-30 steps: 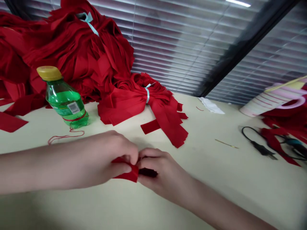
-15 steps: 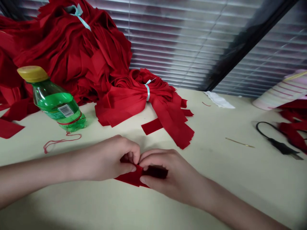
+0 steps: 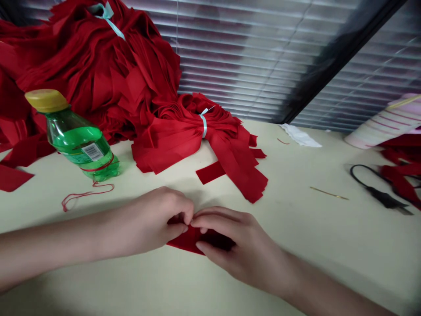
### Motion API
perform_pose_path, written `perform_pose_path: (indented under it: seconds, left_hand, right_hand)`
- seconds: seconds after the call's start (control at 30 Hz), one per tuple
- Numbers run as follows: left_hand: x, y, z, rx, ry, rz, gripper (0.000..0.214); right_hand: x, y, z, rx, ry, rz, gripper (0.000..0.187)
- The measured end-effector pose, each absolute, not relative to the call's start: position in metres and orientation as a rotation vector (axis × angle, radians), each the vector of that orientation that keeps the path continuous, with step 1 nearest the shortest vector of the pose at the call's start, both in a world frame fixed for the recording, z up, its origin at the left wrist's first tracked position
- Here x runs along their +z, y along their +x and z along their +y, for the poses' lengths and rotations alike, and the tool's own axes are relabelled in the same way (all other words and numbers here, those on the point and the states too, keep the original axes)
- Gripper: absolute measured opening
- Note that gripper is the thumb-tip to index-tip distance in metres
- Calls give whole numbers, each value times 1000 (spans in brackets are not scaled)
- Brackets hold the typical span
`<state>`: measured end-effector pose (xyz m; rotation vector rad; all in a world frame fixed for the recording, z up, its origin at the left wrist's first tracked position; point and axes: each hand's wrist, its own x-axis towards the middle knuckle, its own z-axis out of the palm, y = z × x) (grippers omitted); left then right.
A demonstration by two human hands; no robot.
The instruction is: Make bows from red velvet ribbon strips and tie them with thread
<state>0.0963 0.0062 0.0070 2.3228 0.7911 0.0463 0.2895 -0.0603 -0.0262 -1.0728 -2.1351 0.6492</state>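
The left hand and right hand meet near the front edge of the tabletop, fingers curled and closed on a folded piece of matte red fabric. The left thumb and fingertips pinch its near end, while the right fingers lie across the top, with a darker fold showing beneath them. Behind the hands, a flat red strip lies beside a fanned bundle of red strips, cinched at the middle by a pale blue tie. A soft, heaped mass of similar strips rises toward the back-left corner. In front of it, a ribbed green plastic bottle with a yellow cap lies tilted, and a thin red thread loops loosely nearby. Toward the right edge are a slender brass-coloured needle, a black cord, and a pale striped cone.
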Motion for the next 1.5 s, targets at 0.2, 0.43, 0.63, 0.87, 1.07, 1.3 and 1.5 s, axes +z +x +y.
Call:
perform_pose_path:
  seconds: [0.2,0.43,0.63,0.87,1.07,1.3,1.5]
  left_hand:
    - [3,95,6,66,2347,751,14]
    - [0,94,5,106,2343,733,15]
    - [3,92,2,55,2287,716,13]
    - [0,92,-6,155,2448,639,15]
    - [-4,92,-16,204,2612,602,19]
    - [-5,90,-18,192,2560,669,10]
    - [-6,91,-17,159,2527,686,13]
  right_hand:
    - [-30,291,-61,535,-975,-2170,23]
    - [-30,289,-63,477,-922,-2195,20]
    - [-30,289,-60,477,-898,-2203,21]
    - [-31,288,-60,497,-891,-2184,20]
    - [-33,287,-61,510,-879,-2166,18]
    - [-35,288,-61,499,-868,-2165,18]
    - [-37,289,-61,516,-913,-2158,16]
